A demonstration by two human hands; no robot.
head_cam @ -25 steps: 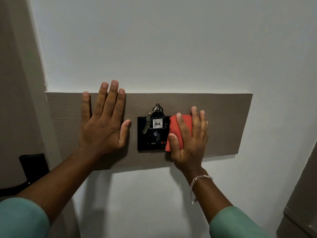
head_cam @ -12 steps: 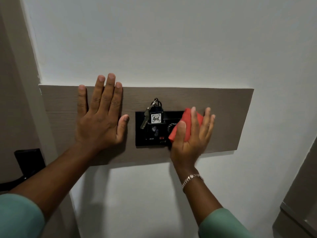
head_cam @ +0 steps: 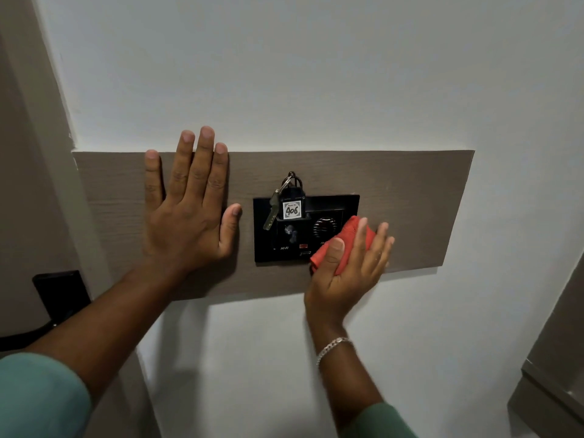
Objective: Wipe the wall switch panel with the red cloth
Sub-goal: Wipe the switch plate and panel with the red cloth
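Note:
A black switch panel [head_cam: 335,205] is set into a brown wooden strip [head_cam: 410,200] on the white wall. A key tag marked 406 with a key [head_cam: 291,210] sits in the panel's slot at its upper left. My right hand [head_cam: 347,270] presses a folded red cloth [head_cam: 349,240] against the panel's lower right corner, fingers spread over the cloth. My left hand [head_cam: 186,213] lies flat and open on the wooden strip, just left of the panel, touching nothing else.
A door frame [head_cam: 41,153] runs down the left side, with a black door handle plate [head_cam: 61,295] low on it. A grey cabinet edge [head_cam: 556,358] shows at the lower right. Bare white wall lies above and below the strip.
My right hand has slid the red cloth down and to the right, from the panel's right half to its lower right corner, baring a round knob. My left hand has stayed in place.

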